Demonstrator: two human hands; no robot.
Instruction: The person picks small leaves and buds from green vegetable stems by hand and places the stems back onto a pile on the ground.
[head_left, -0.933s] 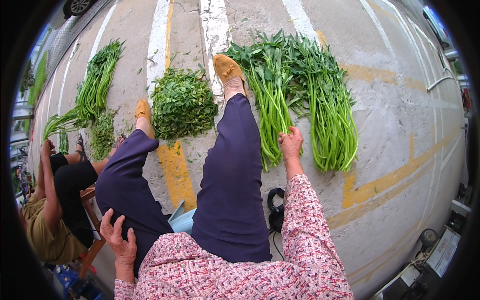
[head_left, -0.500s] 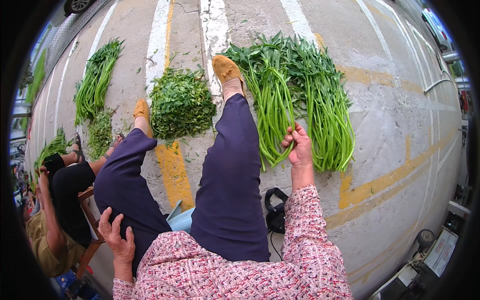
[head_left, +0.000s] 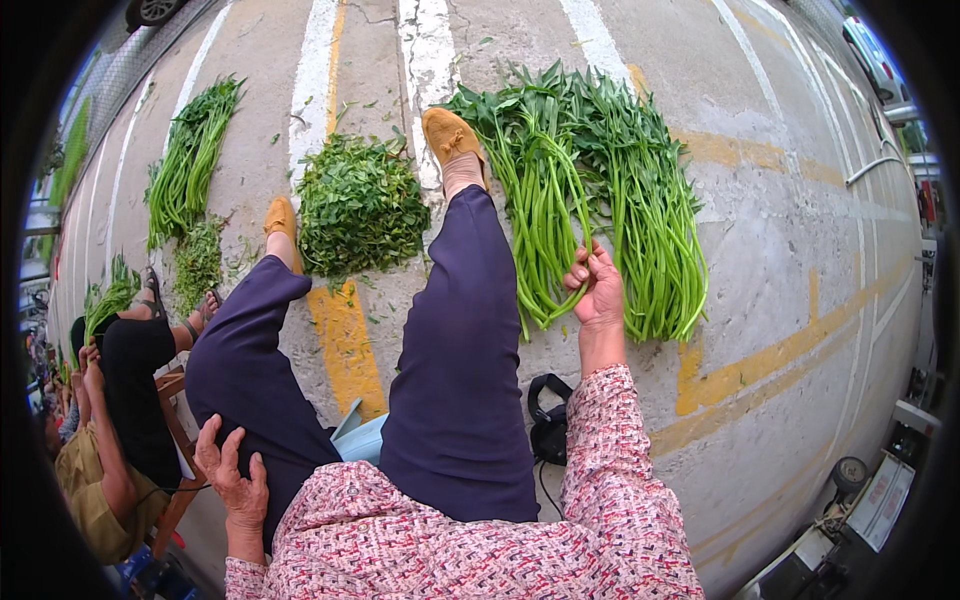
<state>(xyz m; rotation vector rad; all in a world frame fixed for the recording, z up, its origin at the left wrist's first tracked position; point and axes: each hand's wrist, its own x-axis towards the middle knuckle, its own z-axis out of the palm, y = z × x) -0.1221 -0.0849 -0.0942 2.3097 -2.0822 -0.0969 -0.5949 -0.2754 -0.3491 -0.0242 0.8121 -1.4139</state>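
My right hand (head_left: 597,288) pinches the lower end of a water spinach stalk (head_left: 570,185) between thumb and fingers. That stalk lies over a pile of long green water spinach (head_left: 535,235), whose leafy tops point away from me. A second bundle of water spinach (head_left: 655,240) spreads just to its right, close beside my hand. My left hand (head_left: 235,478) rests on my left thigh with its fingers apart, holding nothing. Between my feet sits a heap of plucked green leaves (head_left: 362,205).
At the left, another person (head_left: 110,470) on a wooden chair (head_left: 172,470) holds up green stalks (head_left: 108,300). Near them lie more water spinach (head_left: 195,160) and a small leaf heap (head_left: 200,265). A black bag (head_left: 551,432) is beside my right leg, and a wheeled cart (head_left: 855,500) at the lower right.
My hands stay nearly where they were, the right still pinching the stalk. At the left, the other person's hands and greens have shifted slightly.
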